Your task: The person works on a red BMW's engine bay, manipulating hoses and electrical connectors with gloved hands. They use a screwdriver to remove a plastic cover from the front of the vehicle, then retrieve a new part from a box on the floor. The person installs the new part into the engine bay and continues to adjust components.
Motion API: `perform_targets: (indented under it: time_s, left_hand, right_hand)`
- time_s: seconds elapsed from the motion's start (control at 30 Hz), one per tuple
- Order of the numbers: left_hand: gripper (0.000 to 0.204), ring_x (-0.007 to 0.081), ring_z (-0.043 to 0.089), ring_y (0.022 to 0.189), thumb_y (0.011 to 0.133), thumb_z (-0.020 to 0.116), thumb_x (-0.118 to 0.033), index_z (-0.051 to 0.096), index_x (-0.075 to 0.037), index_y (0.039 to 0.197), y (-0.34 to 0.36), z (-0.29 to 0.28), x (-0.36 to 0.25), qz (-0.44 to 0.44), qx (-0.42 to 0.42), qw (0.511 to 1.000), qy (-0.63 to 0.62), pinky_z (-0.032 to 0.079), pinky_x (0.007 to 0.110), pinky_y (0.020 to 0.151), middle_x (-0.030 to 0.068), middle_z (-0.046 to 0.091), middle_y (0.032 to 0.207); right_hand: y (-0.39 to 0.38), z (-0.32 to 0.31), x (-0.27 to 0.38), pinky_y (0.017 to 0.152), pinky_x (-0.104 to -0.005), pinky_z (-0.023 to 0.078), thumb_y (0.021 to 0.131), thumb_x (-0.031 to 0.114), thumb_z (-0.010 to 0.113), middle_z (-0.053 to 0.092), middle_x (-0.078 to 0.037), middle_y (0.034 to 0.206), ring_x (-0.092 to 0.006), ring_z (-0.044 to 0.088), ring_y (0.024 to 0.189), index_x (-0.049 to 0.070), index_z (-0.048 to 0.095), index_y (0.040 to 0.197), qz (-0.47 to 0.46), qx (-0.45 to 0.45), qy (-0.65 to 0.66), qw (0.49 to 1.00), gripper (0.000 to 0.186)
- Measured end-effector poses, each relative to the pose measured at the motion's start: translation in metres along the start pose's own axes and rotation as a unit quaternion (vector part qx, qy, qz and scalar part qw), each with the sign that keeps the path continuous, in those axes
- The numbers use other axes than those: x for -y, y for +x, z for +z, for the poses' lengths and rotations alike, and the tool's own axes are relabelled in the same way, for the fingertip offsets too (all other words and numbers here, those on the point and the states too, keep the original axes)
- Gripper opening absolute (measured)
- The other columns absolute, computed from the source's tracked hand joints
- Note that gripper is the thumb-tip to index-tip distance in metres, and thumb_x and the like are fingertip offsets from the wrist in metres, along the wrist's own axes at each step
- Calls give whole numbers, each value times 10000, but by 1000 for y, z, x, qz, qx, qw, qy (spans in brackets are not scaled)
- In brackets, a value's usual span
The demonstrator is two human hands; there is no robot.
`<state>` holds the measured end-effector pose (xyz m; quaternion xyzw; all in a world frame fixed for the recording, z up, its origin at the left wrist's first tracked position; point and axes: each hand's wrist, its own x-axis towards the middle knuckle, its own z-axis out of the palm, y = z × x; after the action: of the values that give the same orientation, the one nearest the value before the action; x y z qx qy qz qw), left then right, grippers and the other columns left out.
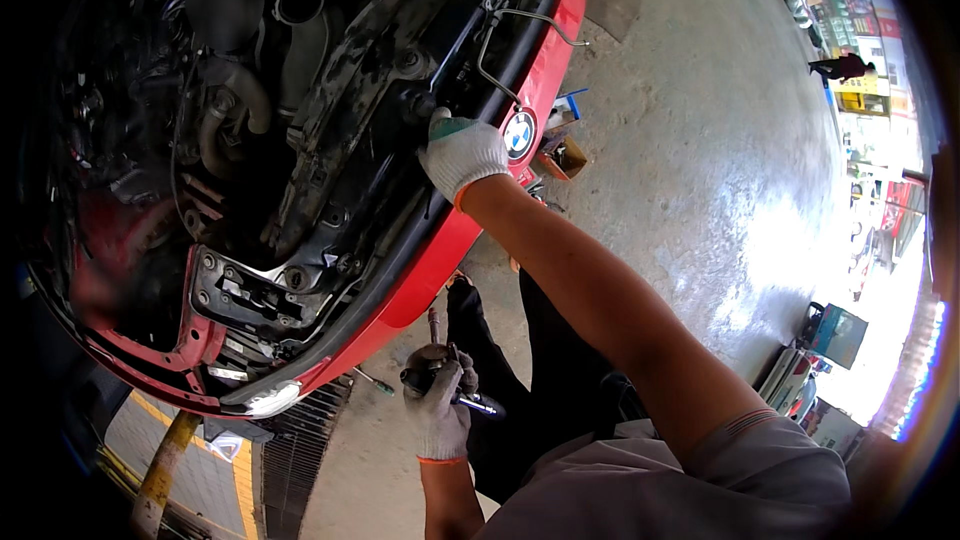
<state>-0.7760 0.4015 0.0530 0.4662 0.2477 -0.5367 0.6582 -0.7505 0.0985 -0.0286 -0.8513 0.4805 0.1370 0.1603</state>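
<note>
My right hand [466, 154], in a white knitted glove with an orange cuff, reaches into the front of a red car [440, 275]. Its fingers are curled at the black front panel [352, 195], beside the round badge [519, 134]; the fingertips and whatever they grip are partly hidden. Lower down, in front of the bumper, my left hand [438, 415] wears a similar, dirtier glove. It is closed round a black tool with a silver end [482, 405]. A metal shaft [434, 325] points from that hand toward the car; the tool's exact kind is unclear.
A bent metal rod [484, 52] lies across the bumper's top edge. The engine bay [230, 105] is uncovered. On the floor are a green-handled screwdriver [374, 381], an open cardboard box [567, 160] and a grating [300, 460]. A yellow post [165, 465] stands lower left; a person [842, 67] is far off.
</note>
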Motion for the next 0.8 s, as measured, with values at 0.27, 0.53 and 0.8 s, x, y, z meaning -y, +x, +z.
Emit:
perform_targets:
  time_s: [0.27,0.53,0.8]
  left_hand:
    - [240,196,684,833,888,633,81,622,-42,1093,-7,9,5,9,-33,999,9,547,293,663,93,669,966]
    - [237,196,676,816,907,652,75,630,-74,1091,-10,6,18,6,-1,999,42,533,303,669,116,684,971]
    - [257,202,685,867,897,649,90,630,-72,1096,-19,17,19,22,-25,997,72,555,306,703,88,681,1022]
  right_hand:
    - [-6,-3,0,764,-480,604,941,140,531,761,-178,1022,-384,746,942,30,658,1176,20,3,61,998,289]
    - [-27,-8,7,754,-425,606,914,174,626,769,-135,1025,-334,750,973,36,669,1176,-78,40,61,994,299]
    - [-3,-9,19,680,-424,609,844,113,695,788,-98,977,-300,770,910,63,767,1083,-187,86,-61,977,254]
